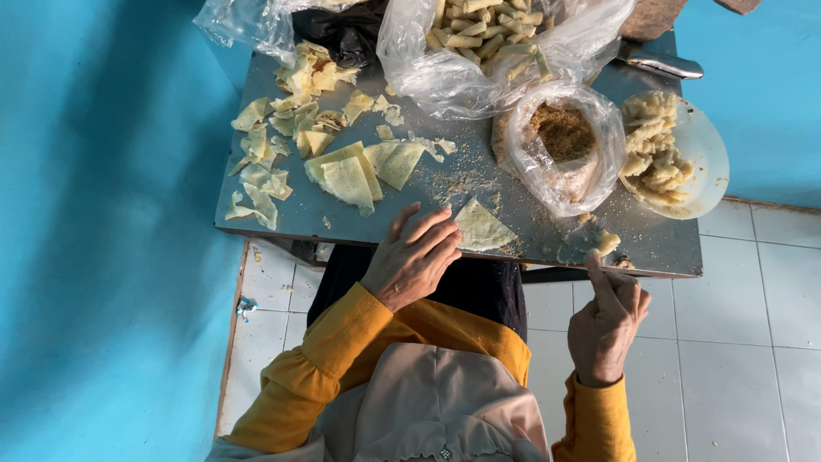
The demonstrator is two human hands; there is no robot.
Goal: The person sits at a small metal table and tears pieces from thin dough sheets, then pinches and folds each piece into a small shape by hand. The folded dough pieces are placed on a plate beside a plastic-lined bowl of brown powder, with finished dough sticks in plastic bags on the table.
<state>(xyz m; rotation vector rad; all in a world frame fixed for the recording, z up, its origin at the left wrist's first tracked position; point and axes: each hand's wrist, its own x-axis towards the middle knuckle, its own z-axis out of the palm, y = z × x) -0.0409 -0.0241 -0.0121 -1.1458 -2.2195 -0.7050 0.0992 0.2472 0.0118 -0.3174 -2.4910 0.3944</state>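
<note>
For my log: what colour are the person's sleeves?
Mustard yellow sleeves, clearest in the head view.

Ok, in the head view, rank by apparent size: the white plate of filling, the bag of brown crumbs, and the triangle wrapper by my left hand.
1-2. White plate and bag of brown crumbs: too alike to rank.
3. Triangle wrapper, touched by the left hand: clearly smallest.

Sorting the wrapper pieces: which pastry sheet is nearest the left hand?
The triangular sheet at the table's near edge, touching the left hand fingertips. The other sheets lie farther back.
</note>
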